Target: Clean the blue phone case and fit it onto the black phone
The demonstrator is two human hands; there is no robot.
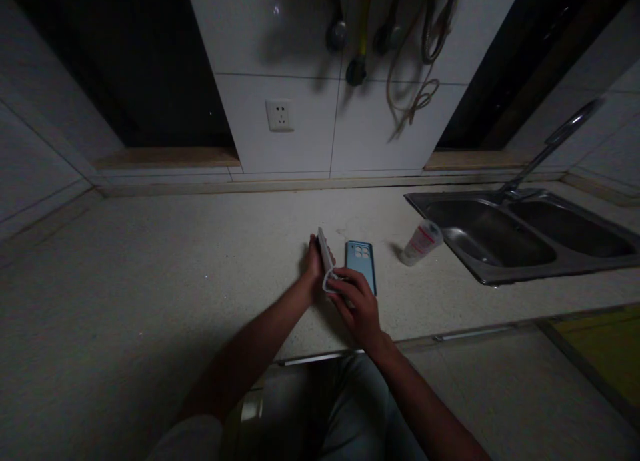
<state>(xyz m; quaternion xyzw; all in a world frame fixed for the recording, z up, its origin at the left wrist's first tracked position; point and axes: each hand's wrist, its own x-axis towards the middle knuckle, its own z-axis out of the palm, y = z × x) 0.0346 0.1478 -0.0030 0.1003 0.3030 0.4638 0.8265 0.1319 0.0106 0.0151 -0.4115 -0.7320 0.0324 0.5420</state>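
Observation:
My left hand point(313, 264) is closed around a phone point(325, 249), which stands on edge above the counter. At the phone's near end a pale, flexible phone case point(327, 281) bends away from it. My right hand point(357, 304) pinches that bent end of the case between thumb and fingers. Beside it, a blue phone case point(361, 257) with several camera cut-outs lies flat on the counter, its lower part hidden by my right hand.
A clear plastic cup point(421, 243) with red print stands on the pale countertop point(175, 261) to the right. Beyond it is a double steel sink point(487, 274) with a faucet point(550, 147). A wall socket point(280, 115) and hoses point(433, 27) are on the tiled wall.

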